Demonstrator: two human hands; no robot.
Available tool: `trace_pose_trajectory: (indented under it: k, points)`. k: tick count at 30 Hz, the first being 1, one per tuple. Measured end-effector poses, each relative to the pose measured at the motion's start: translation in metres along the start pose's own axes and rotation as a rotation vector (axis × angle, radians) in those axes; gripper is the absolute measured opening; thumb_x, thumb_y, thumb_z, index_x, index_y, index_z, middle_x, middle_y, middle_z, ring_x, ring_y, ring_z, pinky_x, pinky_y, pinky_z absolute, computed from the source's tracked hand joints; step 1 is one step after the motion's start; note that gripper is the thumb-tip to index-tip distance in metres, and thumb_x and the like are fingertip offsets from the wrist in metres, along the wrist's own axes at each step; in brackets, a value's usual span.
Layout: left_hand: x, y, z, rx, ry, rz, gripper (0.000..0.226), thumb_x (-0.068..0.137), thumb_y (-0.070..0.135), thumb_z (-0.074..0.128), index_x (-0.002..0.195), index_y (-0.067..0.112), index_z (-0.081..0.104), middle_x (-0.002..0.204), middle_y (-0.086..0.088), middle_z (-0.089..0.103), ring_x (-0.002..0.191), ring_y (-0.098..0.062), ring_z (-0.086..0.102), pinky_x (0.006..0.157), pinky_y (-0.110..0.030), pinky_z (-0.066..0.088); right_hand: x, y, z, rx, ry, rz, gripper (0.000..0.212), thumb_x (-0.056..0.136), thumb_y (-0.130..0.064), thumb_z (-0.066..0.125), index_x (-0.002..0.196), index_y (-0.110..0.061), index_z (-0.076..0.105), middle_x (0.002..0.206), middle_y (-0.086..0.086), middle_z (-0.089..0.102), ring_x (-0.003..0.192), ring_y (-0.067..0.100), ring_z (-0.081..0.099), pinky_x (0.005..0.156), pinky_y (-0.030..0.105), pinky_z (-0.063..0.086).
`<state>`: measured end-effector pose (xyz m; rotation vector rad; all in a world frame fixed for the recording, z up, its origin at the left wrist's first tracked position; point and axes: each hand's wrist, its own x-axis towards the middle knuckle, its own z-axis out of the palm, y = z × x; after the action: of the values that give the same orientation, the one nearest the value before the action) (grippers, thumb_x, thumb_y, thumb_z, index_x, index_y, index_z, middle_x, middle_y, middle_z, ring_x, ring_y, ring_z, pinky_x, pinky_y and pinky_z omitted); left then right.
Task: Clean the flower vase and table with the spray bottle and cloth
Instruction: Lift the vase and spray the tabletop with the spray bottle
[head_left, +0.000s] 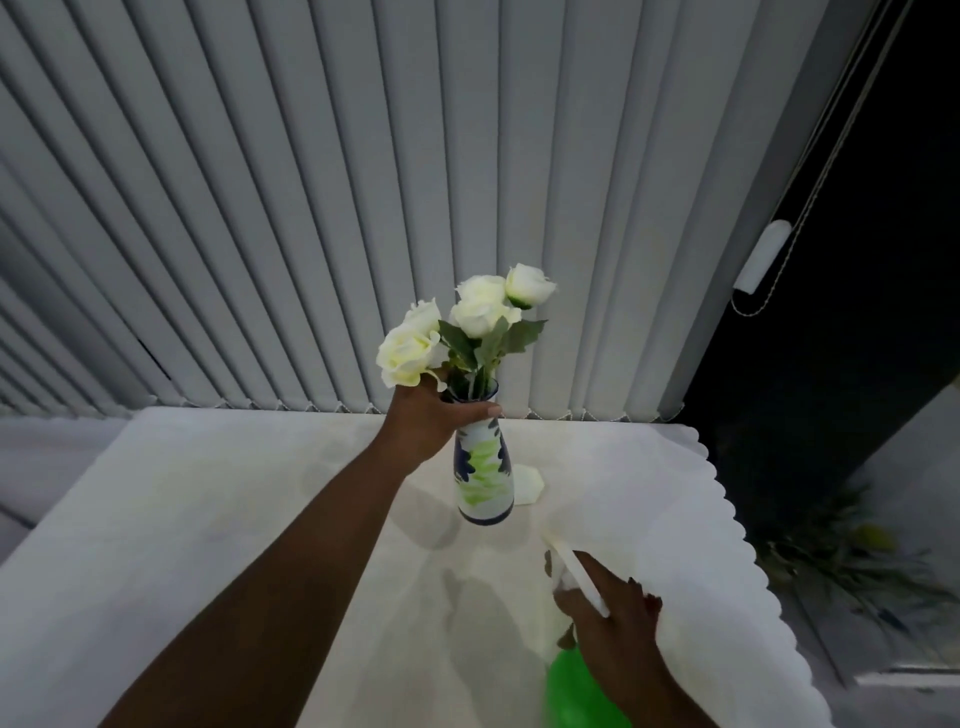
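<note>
Grey vertical blinds (311, 208) hang behind a table under a white scalloped cloth (182, 519). Left hand (431, 421) wraps the neck of a white ceramic vase with green and blue leaf patterns (484, 478), held above the table, white roses (457, 322) inside. Right hand (608, 618) closes around a green spray bottle with a white trigger head (576, 691), nearer the camera.

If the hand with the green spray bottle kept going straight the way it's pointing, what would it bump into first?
Probably the vase. The right hand aims the spray bottle up the table toward it, though depth is hard to judge.
</note>
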<state>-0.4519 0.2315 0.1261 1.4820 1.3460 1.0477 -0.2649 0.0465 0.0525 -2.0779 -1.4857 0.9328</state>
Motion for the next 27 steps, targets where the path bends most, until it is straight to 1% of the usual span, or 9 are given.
trace_pose_trajectory:
  k: [3, 8, 12, 15, 17, 18, 22, 24, 27]
  points:
    - [-0.009, 0.008, -0.011, -0.011, -0.113, -0.016, 0.064, 0.061, 0.023, 0.086, 0.119, 0.015, 0.059, 0.114, 0.005, 0.066, 0.098, -0.003, 0.064, 0.086, -0.022, 0.053, 0.002, -0.015, -0.015, 0.327, -0.068, -0.031, 0.022, 0.086, -0.016, 0.061, 0.082, -0.036, 0.069, 0.065, -0.017, 0.072, 0.074, -0.020, 0.061, 0.069, 0.002, 0.037]
    - [-0.019, 0.019, -0.023, -0.151, -0.323, 0.004, 0.048, 0.066, 0.009, 0.082, 0.110, 0.021, 0.066, 0.109, 0.007, 0.073, 0.105, -0.011, 0.067, 0.087, -0.024, 0.054, 0.013, -0.014, -0.014, 0.645, -0.158, -0.080, 0.025, 0.084, -0.010, 0.052, 0.097, -0.016, 0.073, 0.104, 0.019, 0.073, 0.085, 0.032, 0.065, 0.057, 0.031, 0.048]
    - [-0.029, 0.020, -0.025, -0.278, -0.384, -0.010, 0.052, 0.073, 0.015, 0.075, 0.123, 0.011, 0.060, 0.124, -0.008, 0.066, 0.117, -0.023, 0.061, 0.100, -0.034, 0.049, 0.009, -0.012, -0.009, 0.758, -0.145, -0.113, 0.031, 0.076, -0.016, 0.053, 0.099, -0.008, 0.072, 0.099, 0.031, 0.068, 0.072, 0.032, 0.054, 0.050, 0.031, 0.042]
    - [-0.039, 0.025, -0.009, -0.265, -0.293, -0.028, 0.045, 0.077, 0.023, 0.073, 0.119, 0.023, 0.058, 0.120, -0.002, 0.068, 0.108, -0.016, 0.064, 0.092, -0.029, 0.052, 0.000, -0.017, -0.007, 0.861, -0.178, -0.057, 0.028, 0.089, -0.004, 0.047, 0.104, -0.009, 0.070, 0.098, 0.029, 0.069, 0.068, 0.027, 0.056, 0.062, 0.029, 0.047]
    - [-0.043, 0.028, 0.006, -0.207, -0.126, -0.076, 0.057, 0.061, 0.044, 0.080, 0.112, 0.032, 0.058, 0.113, 0.002, 0.069, 0.102, -0.016, 0.066, 0.088, -0.032, 0.054, -0.014, -0.021, -0.011, 0.742, -0.218, -0.101, 0.030, 0.095, 0.002, 0.045, 0.101, -0.017, 0.067, 0.100, 0.007, 0.068, 0.072, 0.003, 0.058, 0.073, 0.002, 0.040]
    - [-0.043, 0.028, 0.012, -0.156, -0.034, -0.104, 0.063, 0.054, 0.051, 0.081, 0.110, 0.032, 0.059, 0.110, 0.003, 0.070, 0.100, -0.016, 0.066, 0.087, -0.035, 0.054, -0.020, -0.024, -0.014, 0.656, -0.216, -0.154, 0.032, 0.096, 0.004, 0.046, 0.099, -0.024, 0.061, 0.101, -0.002, 0.063, 0.072, -0.013, 0.051, 0.060, -0.010, 0.030]
    - [-0.038, 0.026, 0.015, -0.008, 0.157, -0.125, 0.070, 0.039, 0.059, 0.082, 0.100, 0.025, 0.069, 0.093, 0.004, 0.075, 0.086, -0.015, 0.071, 0.081, -0.036, 0.059, -0.033, -0.035, -0.016, 0.560, -0.226, -0.202, 0.019, 0.098, -0.007, 0.050, 0.106, -0.023, 0.058, 0.090, -0.007, 0.060, 0.058, -0.027, 0.052, 0.058, -0.004, 0.041]
    - [-0.035, 0.028, 0.010, -0.023, 0.159, -0.134, 0.066, 0.041, 0.052, 0.084, 0.097, 0.021, 0.072, 0.089, 0.001, 0.076, 0.080, -0.015, 0.072, 0.074, -0.033, 0.060, -0.037, -0.034, -0.019, 0.486, -0.194, -0.182, 0.021, 0.098, -0.002, 0.050, 0.106, -0.020, 0.058, 0.080, -0.007, 0.059, 0.056, -0.023, 0.053, 0.054, -0.006, 0.037]
    - [-0.030, 0.030, 0.000, -0.072, 0.100, -0.109, 0.037, 0.057, 0.027, 0.086, 0.091, 0.019, 0.073, 0.085, 0.000, 0.076, 0.075, -0.014, 0.071, 0.064, -0.025, 0.055, -0.041, -0.039, -0.024, 0.433, -0.083, -0.189, 0.023, 0.088, -0.003, 0.058, 0.095, -0.021, 0.070, 0.089, 0.013, 0.073, 0.070, 0.008, 0.067, 0.053, -0.001, 0.041]
